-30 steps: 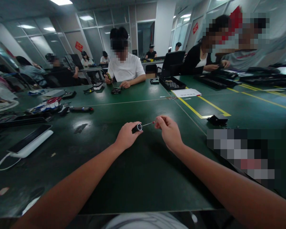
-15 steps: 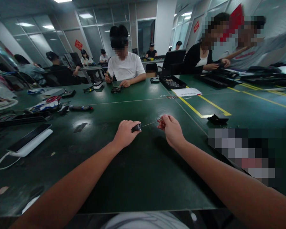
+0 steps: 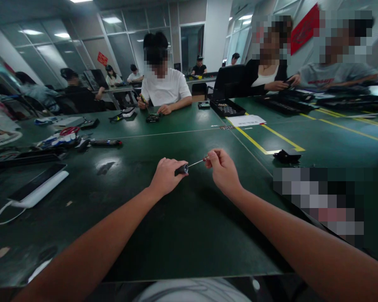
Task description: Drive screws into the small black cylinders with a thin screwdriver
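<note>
My left hand (image 3: 165,176) is closed around a short black cylinder (image 3: 182,169), whose round silvery-rimmed end faces right. The kind of cylinder cannot be made out, and most of its body is hidden in the palm. Off the table surface to the right, my right hand (image 3: 224,171) pinches a thin screwdriver (image 3: 195,163) by its small reddish handle. The metal shaft points left, with its tip at the cylinder's end; whether it is inside or only touching I cannot tell.
On the green table (image 3: 164,239), a phone (image 3: 38,181) rests on a white block with a cable at left. A dark pen-like tool (image 3: 106,143) lies further off. At right are a small black part (image 3: 286,156) and a blurred-out area. Co-workers sit opposite, near a black tray (image 3: 227,108).
My right hand has moved slightly left and its fingers have shifted on the screwdriver. My left hand and the cylinder stay nearly in place.
</note>
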The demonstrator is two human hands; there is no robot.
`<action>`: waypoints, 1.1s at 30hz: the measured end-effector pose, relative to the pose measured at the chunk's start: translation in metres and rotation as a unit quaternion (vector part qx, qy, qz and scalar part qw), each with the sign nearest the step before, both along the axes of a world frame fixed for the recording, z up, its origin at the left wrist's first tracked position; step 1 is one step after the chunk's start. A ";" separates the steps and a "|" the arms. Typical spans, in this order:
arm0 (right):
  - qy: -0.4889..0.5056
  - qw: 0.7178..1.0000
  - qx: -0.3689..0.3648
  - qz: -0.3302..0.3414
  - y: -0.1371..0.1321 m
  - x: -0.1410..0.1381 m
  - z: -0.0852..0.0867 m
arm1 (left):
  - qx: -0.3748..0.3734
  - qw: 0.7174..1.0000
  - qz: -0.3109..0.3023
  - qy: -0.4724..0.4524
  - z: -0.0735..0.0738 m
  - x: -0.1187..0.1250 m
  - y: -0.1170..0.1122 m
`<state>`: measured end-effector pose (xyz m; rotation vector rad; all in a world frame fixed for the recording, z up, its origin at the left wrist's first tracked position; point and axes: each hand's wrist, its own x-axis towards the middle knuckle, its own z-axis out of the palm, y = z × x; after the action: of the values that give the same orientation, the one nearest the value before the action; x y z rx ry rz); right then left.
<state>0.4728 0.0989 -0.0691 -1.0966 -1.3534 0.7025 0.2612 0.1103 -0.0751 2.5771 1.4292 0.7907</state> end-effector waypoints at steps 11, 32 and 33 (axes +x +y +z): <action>-0.094 0.994 0.014 -0.060 -0.004 0.003 0.008 | -0.013 1.000 0.010 0.020 -0.003 -0.004 0.004; -0.039 0.999 -0.012 -0.007 0.003 0.004 -0.001 | -0.019 1.000 -0.015 0.017 -0.001 -0.001 0.002; -0.041 0.999 -0.018 -0.008 0.003 0.004 0.000 | -0.021 1.000 -0.016 0.013 -0.001 -0.001 0.002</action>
<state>0.4765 0.1018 -0.0696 -1.1740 -1.4049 0.6781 0.2601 0.1121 -0.0760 2.5808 1.3922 0.7169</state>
